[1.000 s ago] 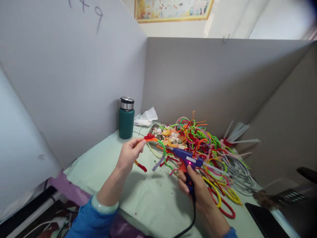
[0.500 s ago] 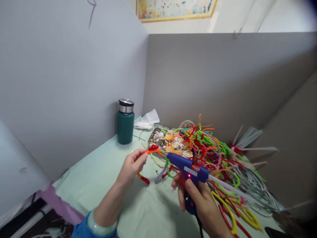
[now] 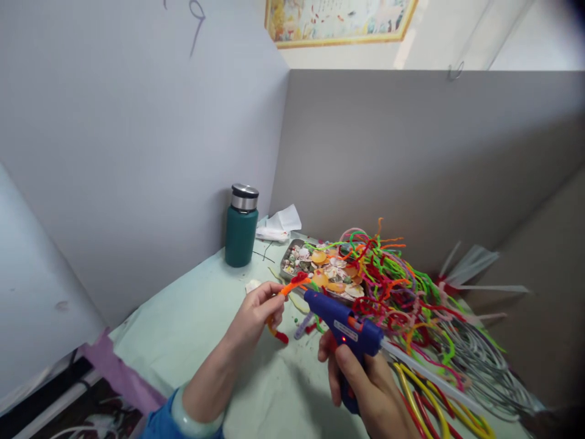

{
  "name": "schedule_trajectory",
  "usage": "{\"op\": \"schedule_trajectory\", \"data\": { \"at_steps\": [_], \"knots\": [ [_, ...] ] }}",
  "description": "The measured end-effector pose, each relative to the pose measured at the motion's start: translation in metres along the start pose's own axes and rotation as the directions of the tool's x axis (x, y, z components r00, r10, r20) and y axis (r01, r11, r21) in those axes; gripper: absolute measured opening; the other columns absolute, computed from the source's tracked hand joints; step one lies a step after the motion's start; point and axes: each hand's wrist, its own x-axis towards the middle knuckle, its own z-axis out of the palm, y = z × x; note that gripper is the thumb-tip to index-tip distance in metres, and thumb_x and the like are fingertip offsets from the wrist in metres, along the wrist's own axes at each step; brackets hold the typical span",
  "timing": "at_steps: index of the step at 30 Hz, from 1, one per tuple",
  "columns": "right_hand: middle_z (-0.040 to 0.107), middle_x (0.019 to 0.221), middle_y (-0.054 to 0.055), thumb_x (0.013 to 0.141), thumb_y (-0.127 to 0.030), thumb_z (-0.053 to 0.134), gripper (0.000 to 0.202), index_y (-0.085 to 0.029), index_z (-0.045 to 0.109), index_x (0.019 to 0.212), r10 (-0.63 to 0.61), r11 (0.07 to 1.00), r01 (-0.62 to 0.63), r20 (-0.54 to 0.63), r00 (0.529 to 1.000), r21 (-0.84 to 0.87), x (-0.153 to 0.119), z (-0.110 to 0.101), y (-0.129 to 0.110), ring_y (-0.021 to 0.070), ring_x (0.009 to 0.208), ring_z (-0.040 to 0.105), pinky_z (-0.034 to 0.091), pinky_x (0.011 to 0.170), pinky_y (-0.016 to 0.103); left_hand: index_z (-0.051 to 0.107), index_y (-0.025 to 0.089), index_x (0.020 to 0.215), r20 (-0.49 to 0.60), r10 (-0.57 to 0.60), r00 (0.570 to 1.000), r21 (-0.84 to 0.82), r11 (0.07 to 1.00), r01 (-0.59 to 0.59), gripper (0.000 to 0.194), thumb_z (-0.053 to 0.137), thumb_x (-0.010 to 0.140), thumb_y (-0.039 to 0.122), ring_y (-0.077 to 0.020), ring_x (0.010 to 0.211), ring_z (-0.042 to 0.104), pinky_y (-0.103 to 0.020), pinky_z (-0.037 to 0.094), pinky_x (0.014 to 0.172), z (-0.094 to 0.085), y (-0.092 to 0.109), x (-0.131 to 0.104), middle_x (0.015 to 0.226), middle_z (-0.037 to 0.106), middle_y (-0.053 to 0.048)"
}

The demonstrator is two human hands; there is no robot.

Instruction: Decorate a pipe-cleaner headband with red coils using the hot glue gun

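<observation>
Between the fingertips of my left hand (image 3: pixel 260 314) is an orange and red pipe-cleaner piece (image 3: pixel 297 281). A yellow and red end of pipe cleaner hangs below those fingers. My right hand (image 3: pixel 361 372) is wrapped round the handle of a blue glue gun (image 3: pixel 345 320) with a small red light lit and a long clear glue stick out of its back. The gun's nozzle points left, close to the orange and red piece; whether they touch is hard to tell. Behind them lies a metal tray (image 3: pixel 284 270) of shells and small stones.
A green bottle (image 3: pixel 241 235) stands at the back left, beside white tissue (image 3: pixel 286 219). Tangled colourful pipe cleaners (image 3: pixel 402 274) and grey coils (image 3: pixel 484 353) cover the right side. Grey panels (image 3: pixel 388 146) enclose the pale green tabletop (image 3: pixel 183 317).
The view has shifted, so the scene sits further right. The orange and red piece now tilts upward from my left fingers, and a pale piece shows behind that hand. Both hands keep their holds.
</observation>
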Motion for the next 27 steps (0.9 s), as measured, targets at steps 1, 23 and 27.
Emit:
{"op": "schedule_trajectory", "data": {
  "at_steps": [1, 23, 27],
  "knots": [
    [0.051, 0.050, -0.001, 0.084, -0.060, 0.040, 0.048, -0.014, 0.055, 0.087, 0.016, 1.000, -0.016, -0.003, 1.000, -0.002, -0.001, 0.001, 0.001, 0.0108, 0.044, 0.047, 0.035, 0.047, 0.024, 0.056, 0.014, 0.087, 0.016, 0.003, 1.000, 0.017, 1.000, -0.004, 0.017, 0.056, 0.081, 0.030, -0.0058, 0.049, 0.041, -0.020, 0.032, 0.050, 0.000, 0.000, -0.001, 0.059, 0.047, 0.003],
    [0.055, 0.051, 0.001, 0.083, -0.059, 0.040, 0.046, -0.016, 0.056, 0.083, 0.063, 0.995, -0.073, -0.129, 0.990, -0.070, -0.025, -0.022, 0.004, 0.0122, 0.044, 0.047, 0.036, 0.049, 0.026, 0.059, 0.016, 0.088, -0.175, 0.223, 0.959, 0.286, 0.943, -0.168, 0.019, 0.057, 0.080, 0.033, -0.0067, 0.054, 0.045, -0.018, 0.038, 0.050, -0.007, 0.028, -0.013, 0.064, 0.055, 0.001],
    [0.051, 0.042, -0.001, 0.083, -0.062, 0.038, 0.049, -0.017, 0.057, 0.075, 0.236, 0.947, -0.239, -0.036, 0.971, -0.215, -0.014, -0.021, 0.018, 0.0139, 0.047, 0.049, 0.037, 0.051, 0.025, 0.062, 0.016, 0.091, -0.213, 0.350, 0.912, 0.545, 0.818, -0.186, 0.020, 0.057, 0.080, 0.032, -0.0098, 0.062, 0.051, -0.019, 0.041, 0.055, -0.012, 0.027, -0.013, 0.065, 0.058, 0.000]
  ]
}}
